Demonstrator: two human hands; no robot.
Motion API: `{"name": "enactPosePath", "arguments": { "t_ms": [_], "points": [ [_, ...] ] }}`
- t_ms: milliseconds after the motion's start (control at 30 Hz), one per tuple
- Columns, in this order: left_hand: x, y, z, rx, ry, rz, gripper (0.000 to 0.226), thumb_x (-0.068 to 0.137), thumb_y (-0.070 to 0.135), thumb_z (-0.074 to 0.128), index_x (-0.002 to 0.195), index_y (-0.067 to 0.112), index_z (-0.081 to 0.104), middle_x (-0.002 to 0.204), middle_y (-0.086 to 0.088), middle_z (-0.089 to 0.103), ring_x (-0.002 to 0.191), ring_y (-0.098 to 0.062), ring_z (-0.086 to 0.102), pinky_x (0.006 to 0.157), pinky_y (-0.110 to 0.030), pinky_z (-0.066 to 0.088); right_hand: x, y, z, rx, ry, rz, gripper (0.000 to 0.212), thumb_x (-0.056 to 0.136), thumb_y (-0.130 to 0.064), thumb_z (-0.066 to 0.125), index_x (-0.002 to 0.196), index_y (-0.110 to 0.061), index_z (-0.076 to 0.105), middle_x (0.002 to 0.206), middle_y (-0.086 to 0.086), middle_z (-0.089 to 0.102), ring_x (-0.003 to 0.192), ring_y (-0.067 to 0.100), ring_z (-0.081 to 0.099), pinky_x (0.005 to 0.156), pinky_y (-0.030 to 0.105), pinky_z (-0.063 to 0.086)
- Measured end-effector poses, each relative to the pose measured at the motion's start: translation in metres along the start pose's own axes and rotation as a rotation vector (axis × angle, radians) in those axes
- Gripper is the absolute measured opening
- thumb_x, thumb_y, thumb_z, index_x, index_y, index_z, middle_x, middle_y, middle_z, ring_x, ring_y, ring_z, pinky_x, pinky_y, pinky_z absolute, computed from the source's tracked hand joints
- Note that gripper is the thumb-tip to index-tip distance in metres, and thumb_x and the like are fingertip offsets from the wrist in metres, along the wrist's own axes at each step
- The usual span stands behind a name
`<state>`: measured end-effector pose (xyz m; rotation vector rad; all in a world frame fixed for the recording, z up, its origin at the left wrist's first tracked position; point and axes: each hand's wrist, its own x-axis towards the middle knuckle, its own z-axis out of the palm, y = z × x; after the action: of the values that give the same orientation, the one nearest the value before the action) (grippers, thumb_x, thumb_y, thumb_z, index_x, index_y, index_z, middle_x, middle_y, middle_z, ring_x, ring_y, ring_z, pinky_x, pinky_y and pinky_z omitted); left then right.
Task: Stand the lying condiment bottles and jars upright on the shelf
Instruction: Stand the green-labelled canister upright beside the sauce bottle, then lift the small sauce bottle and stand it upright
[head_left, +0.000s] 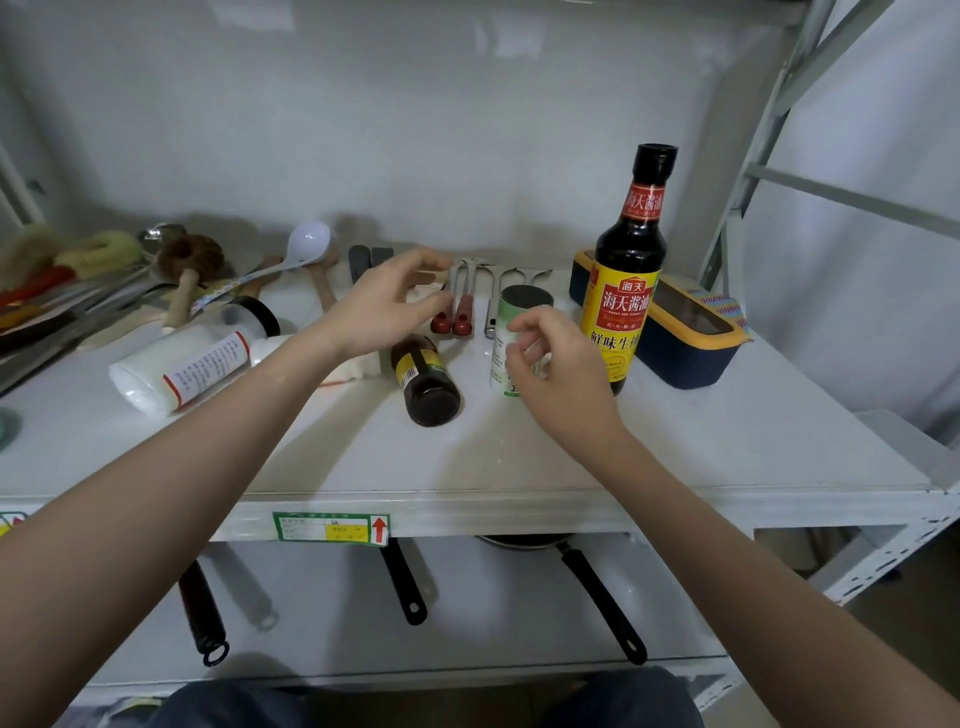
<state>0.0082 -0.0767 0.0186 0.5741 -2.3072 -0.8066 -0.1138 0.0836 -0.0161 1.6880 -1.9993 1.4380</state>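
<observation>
I am looking down at a white metal shelf (727, 457) with my two bare arms reaching over it.

My right hand (556, 374) is by a small white and green shaker can with a dark round top (514, 317). The can stands up straight, near the middle of the shelf. My fingers curl around its lower front, but I cannot tell if they press on it or are just beside it.

My left hand (384, 306) floats above the shelf with its fingers spread and loose. It holds nothing.

Just under my left hand lies a small brown glass jar with a yellow label (423, 376). It is on its side, with its dark round end pointing at the front edge of the shelf. It lies just left of the shaker can.

Toward the left edge lies a big white plastic bottle with a red and white label and a black cap (192, 358). It is on its side too, with the cap pointing to the back.

A tall dark soy sauce bottle with a yellow and red label (626, 291) stands up straight just right of the shaker can. Behind it, near the back right corner, sits a dark blue box with a yellow rim (691, 353).

A white plastic ladle (306, 244) and other kitchen tools lie along the back edge.
</observation>
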Motion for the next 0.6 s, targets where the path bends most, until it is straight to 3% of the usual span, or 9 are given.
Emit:
{"name": "enactPosePath", "arguments": {
  "t_ms": [67, 167, 300, 467, 600],
  "points": [
    [-0.003, -0.003, -0.002, 0.016, 0.011, -0.011, 0.032, 0.089, 0.021, 0.058, 0.121, 0.014, 0.055, 0.124, 0.001, 0.057, 0.117, -0.014, 0.054, 0.095, -0.019, 0.041, 0.003, -0.007, 0.007, -0.017, -0.08, -0.001, 0.02, 0.085, -0.013, 0.054, 0.105, -0.01, 0.055, 0.094, 0.004, 0.059, 0.08, 0.013, 0.055, 0.069, 0.026, 0.047],
    [-0.006, -0.011, -0.007, 0.066, -0.026, -0.066, 0.035, 0.089, 0.02, 0.058, 0.123, 0.013, 0.054, 0.126, -0.005, 0.055, 0.112, -0.02, 0.056, 0.094, -0.027, 0.044, 0.008, -0.011, 0.022, -0.021, -0.222, 0.065, 0.028, 0.086, -0.019, 0.055, 0.114, -0.015, 0.053, 0.109, 0.004, 0.058, 0.09, 0.012, 0.054, 0.073, 0.019, 0.042],
    [-0.012, -0.029, -0.016, 0.275, -0.074, -0.096, 0.041, 0.088, 0.022, 0.06, 0.126, 0.01, 0.052, 0.126, -0.011, 0.054, 0.111, -0.022, 0.052, 0.089, -0.024, 0.038, 0.019, -0.01, 0.046, 0.034, -0.389, 0.257, 0.045, 0.086, -0.031, 0.054, 0.128, -0.019, 0.042, 0.127, 0.006, 0.053, 0.11, 0.02, 0.053, 0.087, 0.03, 0.043],
    [-0.021, -0.048, -0.023, 0.385, -0.088, -0.162, 0.04, 0.088, 0.03, 0.058, 0.122, 0.01, 0.054, 0.12, -0.013, 0.056, 0.112, -0.026, 0.05, 0.091, -0.031, 0.038, 0.036, -0.007, 0.074, 0.027, -0.501, 0.408, 0.065, 0.08, -0.045, 0.058, 0.131, -0.015, 0.032, 0.131, 0.013, 0.048, 0.114, 0.027, 0.05, 0.084, 0.033, 0.04],
    [-0.021, -0.054, -0.019, 0.415, -0.117, -0.199, 0.045, 0.091, 0.038, 0.053, 0.127, 0.011, 0.052, 0.126, -0.013, 0.055, 0.116, -0.025, 0.048, 0.094, -0.034, 0.039, 0.047, -0.007, 0.089, 0.007, -0.62, 0.525, 0.076, 0.075, -0.046, 0.065, 0.128, -0.011, 0.024, 0.113, 0.008, 0.047, 0.097, 0.022, 0.046, 0.074, 0.031, 0.038]
  ]
}}
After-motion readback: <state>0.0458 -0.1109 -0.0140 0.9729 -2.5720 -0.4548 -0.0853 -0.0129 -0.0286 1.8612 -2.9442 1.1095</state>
